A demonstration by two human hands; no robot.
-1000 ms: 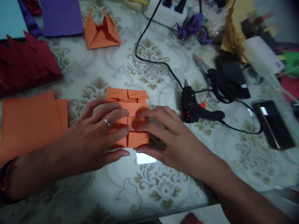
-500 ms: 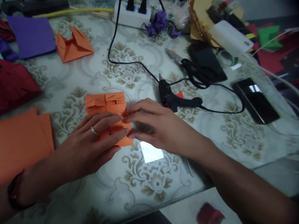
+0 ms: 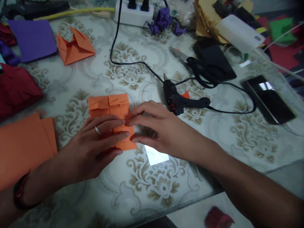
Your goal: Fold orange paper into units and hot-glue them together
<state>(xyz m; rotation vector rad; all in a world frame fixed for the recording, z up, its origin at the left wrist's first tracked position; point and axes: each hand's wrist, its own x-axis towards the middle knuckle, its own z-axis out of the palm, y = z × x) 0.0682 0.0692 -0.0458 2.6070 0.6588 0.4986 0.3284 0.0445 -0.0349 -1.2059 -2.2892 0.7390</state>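
Note:
A folded orange paper point(image 3: 121, 110) with several creased flaps lies on the patterned table in front of me. My left hand point(image 3: 102, 137), with a ring on one finger, rests across its left and lower part, fingers stretched out and lying on the paper. At its right edge, the bent fingers and thumb of my right hand point(image 3: 152, 125) grip the sheet, the fingertips close to those of the left. Part of the paper is hidden under my hands. Beyond my right hand lies a black glue gun point(image 3: 175, 98).
Orange sheets point(image 3: 26, 142) lie at the left, below a red folded paper piece point(image 3: 19, 88). Farther back are a purple sheet point(image 3: 33, 39), an orange folded piece point(image 3: 76, 47) and a white power strip point(image 3: 134, 15). Scissors point(image 3: 197, 66), a phone point(image 3: 268, 99) and cords occupy the right.
The view has shifted slightly, so objects at the right appear farther right. Both hands stay at the orange paper in nearly the same pose.

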